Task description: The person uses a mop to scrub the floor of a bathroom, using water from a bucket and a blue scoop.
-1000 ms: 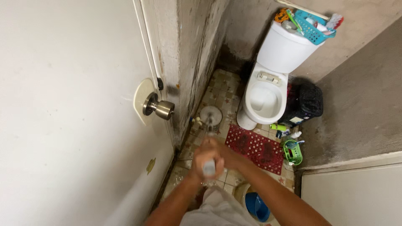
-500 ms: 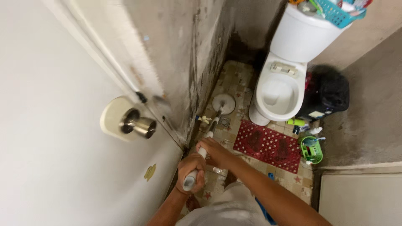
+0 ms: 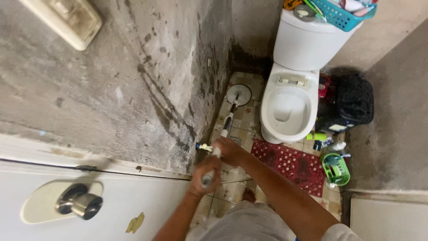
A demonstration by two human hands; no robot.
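Down on the tiled floor [image 3: 243, 118] of this narrow bathroom, you are holding a long-handled scrub brush [image 3: 227, 122] with both hands. Your left hand [image 3: 206, 174] is wrapped around the near end of the handle, fingers clenched on it. Your right hand [image 3: 228, 151] grips the same handle a little farther along, fingers closed around it too, so the two hands sit close together, one behind the other. The handle runs away from you toward the far corner, and its round white head [image 3: 239, 94] lies flat on the floor tiles, just beside the base of the stained grey wall [image 3: 147, 85] and near the left side of the white toilet [image 3: 290, 102]. A small tap [image 3: 203, 146] sticks out of the wall just left of your right hand.

A red patterned mat [image 3: 292, 165] lies on the floor in front of the toilet, to the right of your forearm. Beyond it stands a small green basket [image 3: 335, 169] with bottles nearby, and a black bin [image 3: 352, 102] sits against the right wall. A teal basket [image 3: 343, 13] rests on the toilet tank. At lower left, a white door [image 3: 133, 201] shows its metal knob [image 3: 82, 204].
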